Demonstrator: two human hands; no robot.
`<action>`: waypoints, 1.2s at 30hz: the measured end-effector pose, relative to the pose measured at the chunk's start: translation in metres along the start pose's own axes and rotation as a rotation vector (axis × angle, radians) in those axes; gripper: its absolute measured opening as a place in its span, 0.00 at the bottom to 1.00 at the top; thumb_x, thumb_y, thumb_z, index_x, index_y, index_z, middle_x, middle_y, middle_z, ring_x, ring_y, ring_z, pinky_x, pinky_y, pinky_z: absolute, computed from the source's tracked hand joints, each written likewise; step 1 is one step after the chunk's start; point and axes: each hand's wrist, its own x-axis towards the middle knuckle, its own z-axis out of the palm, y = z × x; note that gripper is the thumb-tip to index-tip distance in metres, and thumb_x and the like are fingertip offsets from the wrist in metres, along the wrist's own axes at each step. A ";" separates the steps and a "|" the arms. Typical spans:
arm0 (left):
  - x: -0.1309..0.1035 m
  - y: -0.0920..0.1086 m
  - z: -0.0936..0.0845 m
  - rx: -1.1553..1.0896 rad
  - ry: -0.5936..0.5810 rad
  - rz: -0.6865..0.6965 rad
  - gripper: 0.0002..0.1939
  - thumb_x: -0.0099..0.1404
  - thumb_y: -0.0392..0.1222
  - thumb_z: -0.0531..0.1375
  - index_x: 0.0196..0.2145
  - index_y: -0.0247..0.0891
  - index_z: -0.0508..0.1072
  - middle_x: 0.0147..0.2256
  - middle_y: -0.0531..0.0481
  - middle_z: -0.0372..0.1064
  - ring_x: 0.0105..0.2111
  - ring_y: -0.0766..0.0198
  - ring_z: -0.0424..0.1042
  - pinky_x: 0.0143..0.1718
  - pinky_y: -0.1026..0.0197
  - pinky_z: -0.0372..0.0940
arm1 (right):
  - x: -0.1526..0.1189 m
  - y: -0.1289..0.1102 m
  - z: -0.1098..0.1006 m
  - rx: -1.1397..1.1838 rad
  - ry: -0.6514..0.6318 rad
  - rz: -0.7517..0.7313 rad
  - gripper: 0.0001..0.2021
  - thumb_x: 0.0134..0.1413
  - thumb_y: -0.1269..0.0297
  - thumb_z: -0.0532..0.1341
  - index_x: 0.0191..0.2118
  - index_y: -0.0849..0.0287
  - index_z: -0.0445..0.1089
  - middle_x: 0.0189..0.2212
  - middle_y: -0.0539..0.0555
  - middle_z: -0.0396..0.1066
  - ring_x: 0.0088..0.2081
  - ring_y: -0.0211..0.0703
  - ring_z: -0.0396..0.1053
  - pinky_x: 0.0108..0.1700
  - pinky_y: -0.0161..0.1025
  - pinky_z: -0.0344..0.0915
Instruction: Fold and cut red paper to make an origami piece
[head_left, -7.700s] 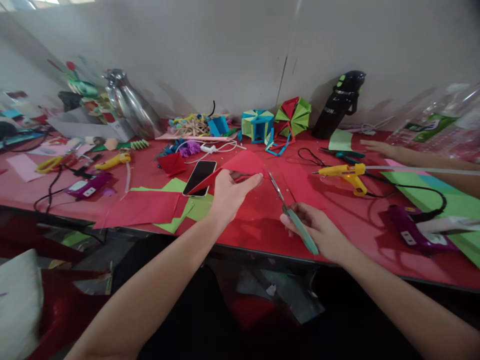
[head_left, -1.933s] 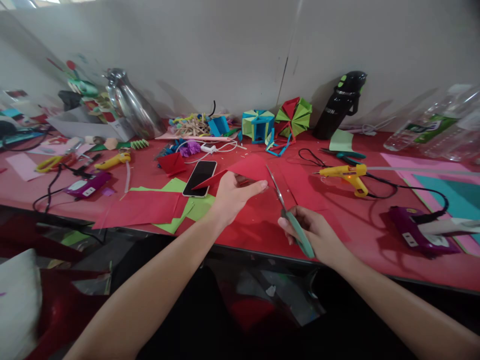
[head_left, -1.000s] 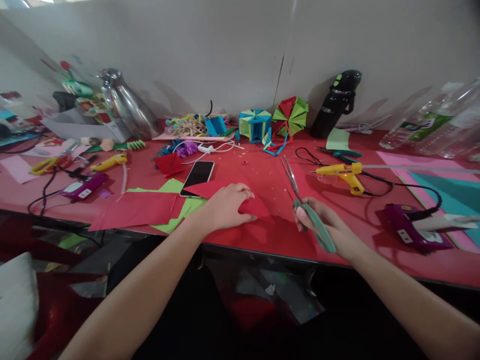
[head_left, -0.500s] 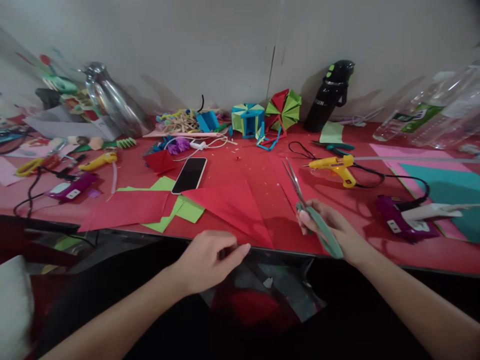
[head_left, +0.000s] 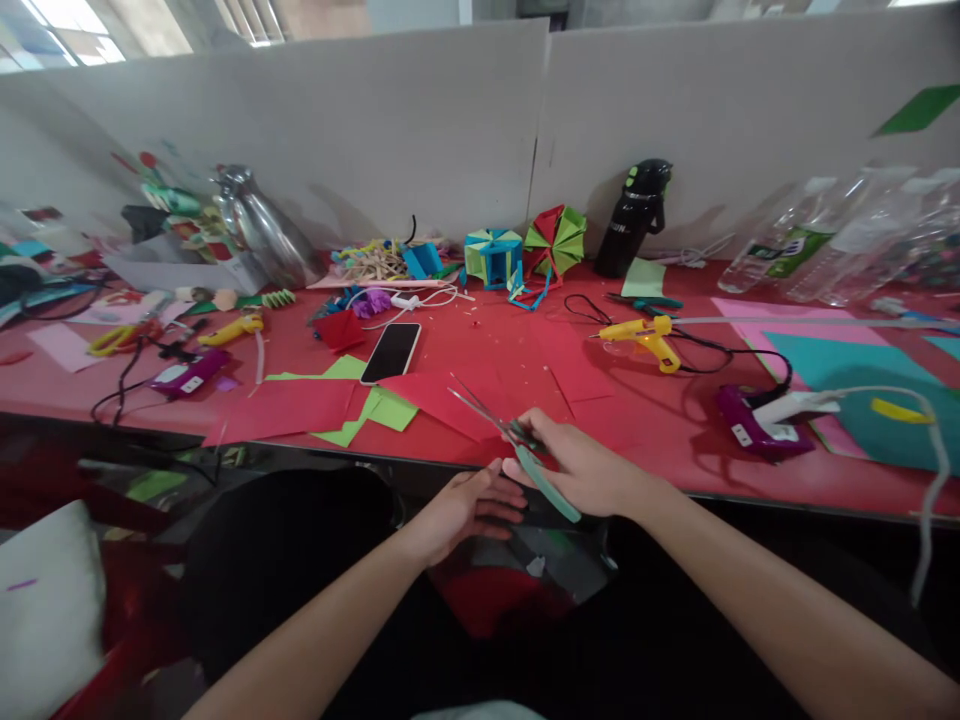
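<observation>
We take the right hand (head_left: 559,462) as clock centre, 12 toward the wall. It grips the scissors (head_left: 546,488) by their handles, thumb and fingers around the grips; the blades point to 10 o'clock, tips slightly parted. We judge the grip lets the blades work while they lean away from the body. The left hand (head_left: 476,507), at 8 o'clock, holds nothing: fingers spread and loosely curled, just beside the right thumb. Contact there we cannot tell.

At 10 o'clock the red sheet (head_left: 429,399) lies under the blade tips, probably kept near the edge of the surface (head_left: 517,350) for easy reach. Whether steel touches paper is unclear. The phone (head_left: 391,353) lies just beyond, also at 10. The glue gun (head_left: 643,342) rests on its side at 1 o'clock, nozzle inward, perhaps to stay within reach.

Materials: slim metallic blades; green, plastic-looking handles; thin, flat, matt paper with a straight edge. At 12 o'clock stands a pleated paper wheel (head_left: 556,240), red and green wedges with crisp folds. Small pale scraps speckle the smooth red surface.
</observation>
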 end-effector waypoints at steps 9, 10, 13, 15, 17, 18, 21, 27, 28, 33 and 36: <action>0.004 -0.012 0.005 0.022 0.183 0.143 0.20 0.65 0.55 0.61 0.39 0.32 0.75 0.31 0.41 0.78 0.30 0.59 0.79 0.31 0.62 0.73 | -0.022 0.001 0.015 0.102 -0.079 0.006 0.16 0.60 0.48 0.61 0.43 0.55 0.65 0.36 0.52 0.73 0.37 0.42 0.70 0.41 0.40 0.67; 0.004 -0.011 0.006 0.062 0.199 0.168 0.18 0.66 0.53 0.61 0.38 0.32 0.75 0.29 0.42 0.77 0.27 0.60 0.79 0.29 0.63 0.72 | -0.023 0.003 0.015 0.133 -0.065 0.004 0.15 0.61 0.48 0.61 0.42 0.55 0.65 0.37 0.52 0.73 0.38 0.42 0.70 0.42 0.40 0.67; -0.005 0.000 0.004 0.172 0.209 0.234 0.16 0.64 0.49 0.64 0.31 0.29 0.75 0.24 0.42 0.76 0.21 0.62 0.76 0.22 0.65 0.70 | -0.022 0.009 0.013 0.236 0.060 -0.016 0.14 0.61 0.49 0.61 0.40 0.54 0.65 0.38 0.53 0.73 0.41 0.43 0.71 0.46 0.41 0.66; -0.013 0.016 -0.003 0.241 0.218 0.287 0.16 0.61 0.47 0.66 0.28 0.29 0.74 0.23 0.43 0.75 0.17 0.63 0.74 0.18 0.66 0.67 | -0.018 0.013 0.007 0.345 0.189 -0.027 0.15 0.61 0.47 0.60 0.40 0.54 0.66 0.36 0.53 0.74 0.40 0.44 0.72 0.46 0.42 0.66; -0.019 0.038 -0.011 0.299 0.226 0.346 0.15 0.61 0.46 0.66 0.28 0.29 0.75 0.23 0.43 0.76 0.18 0.63 0.74 0.19 0.67 0.67 | -0.012 0.016 0.001 0.441 0.291 -0.027 0.17 0.60 0.44 0.60 0.38 0.54 0.66 0.33 0.52 0.74 0.37 0.45 0.73 0.44 0.43 0.67; -0.018 0.050 -0.014 0.374 0.246 0.405 0.15 0.62 0.46 0.66 0.27 0.30 0.75 0.21 0.44 0.75 0.18 0.64 0.74 0.20 0.67 0.68 | -0.009 0.017 -0.002 0.466 0.322 -0.022 0.18 0.59 0.43 0.60 0.36 0.54 0.66 0.32 0.52 0.74 0.35 0.45 0.73 0.43 0.43 0.67; -0.006 0.088 -0.020 0.386 0.293 0.595 0.17 0.64 0.49 0.64 0.28 0.30 0.76 0.20 0.44 0.75 0.19 0.63 0.74 0.22 0.65 0.69 | 0.003 0.020 -0.007 0.465 0.351 0.000 0.18 0.59 0.43 0.60 0.36 0.55 0.67 0.30 0.51 0.72 0.34 0.43 0.72 0.42 0.42 0.65; 0.034 0.128 -0.019 0.192 0.339 0.857 0.18 0.62 0.51 0.65 0.26 0.31 0.76 0.20 0.48 0.74 0.20 0.66 0.73 0.24 0.66 0.68 | 0.023 0.021 0.010 0.430 0.327 0.055 0.19 0.58 0.43 0.61 0.33 0.55 0.64 0.26 0.48 0.68 0.32 0.41 0.67 0.41 0.41 0.61; 0.035 0.129 -0.018 0.170 0.348 0.879 0.18 0.61 0.52 0.65 0.26 0.31 0.76 0.20 0.48 0.74 0.20 0.66 0.73 0.24 0.66 0.68 | 0.024 0.020 0.014 0.427 0.319 0.069 0.19 0.57 0.43 0.61 0.31 0.55 0.64 0.25 0.48 0.67 0.30 0.40 0.66 0.39 0.40 0.61; 0.024 0.125 -0.020 0.288 0.466 0.920 0.21 0.64 0.52 0.63 0.23 0.31 0.75 0.19 0.47 0.73 0.19 0.66 0.73 0.23 0.67 0.68 | 0.018 0.015 0.028 0.431 0.300 0.110 0.19 0.56 0.44 0.63 0.30 0.54 0.61 0.24 0.47 0.63 0.29 0.39 0.63 0.36 0.39 0.59; 0.015 0.127 -0.025 0.386 0.561 0.972 0.20 0.65 0.51 0.62 0.24 0.32 0.76 0.20 0.47 0.74 0.19 0.66 0.73 0.23 0.67 0.68 | 0.010 0.012 0.028 0.441 0.288 0.140 0.20 0.56 0.44 0.63 0.31 0.54 0.60 0.23 0.46 0.63 0.28 0.38 0.62 0.33 0.38 0.58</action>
